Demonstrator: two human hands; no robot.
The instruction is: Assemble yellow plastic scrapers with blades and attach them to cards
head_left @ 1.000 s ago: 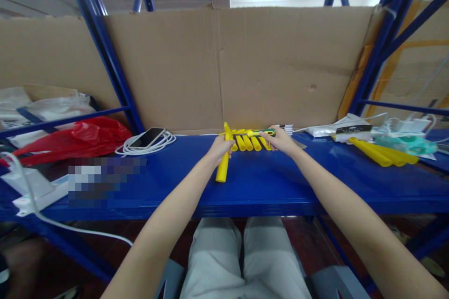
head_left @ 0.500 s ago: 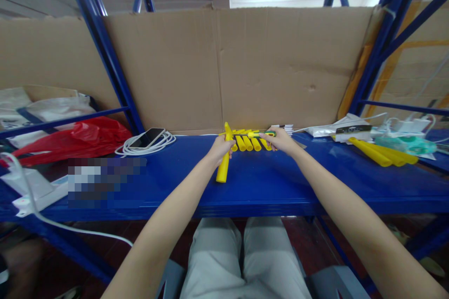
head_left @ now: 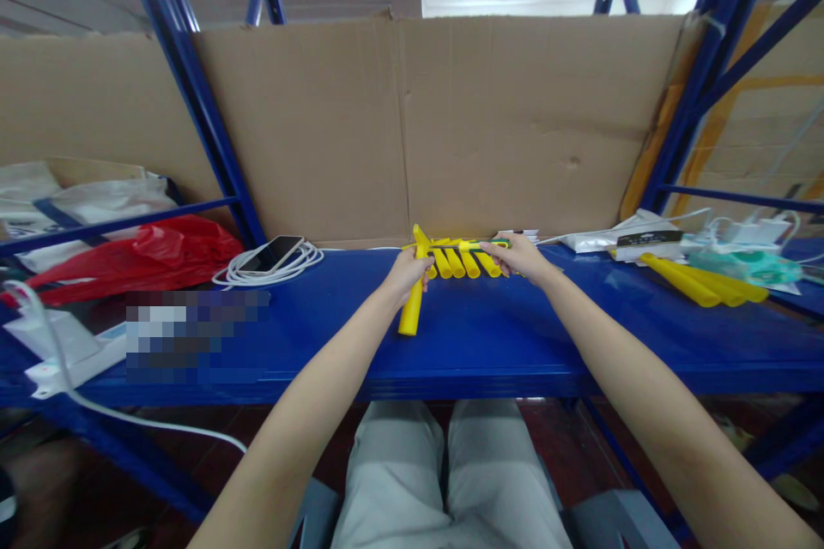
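My left hand [head_left: 410,268] is closed around a yellow tube-shaped handle [head_left: 409,316]. Its flattened top end points up and away from me, and its round lower end slants toward the table's front. My right hand [head_left: 518,256] grips a screwdriver [head_left: 493,246] with a green and yellow handle, held level and pointing left at the upper part of that yellow handle. Whether the screwdriver's tip touches it is too small to tell. Just behind and between my hands, several more yellow handles [head_left: 454,264] lie side by side on the table.
On the blue table [head_left: 489,334], more yellow handles [head_left: 699,281] lie at the right beside a green plastic bag [head_left: 747,266]. A phone [head_left: 274,254] with a coiled white cable [head_left: 309,257], a red bag [head_left: 154,253] and a power strip [head_left: 74,364] sit left. Cardboard [head_left: 309,137] stands behind.
My right hand and the screwdriver have shifted slightly to the right. My left hand keeps the yellow handle in nearly the same place.
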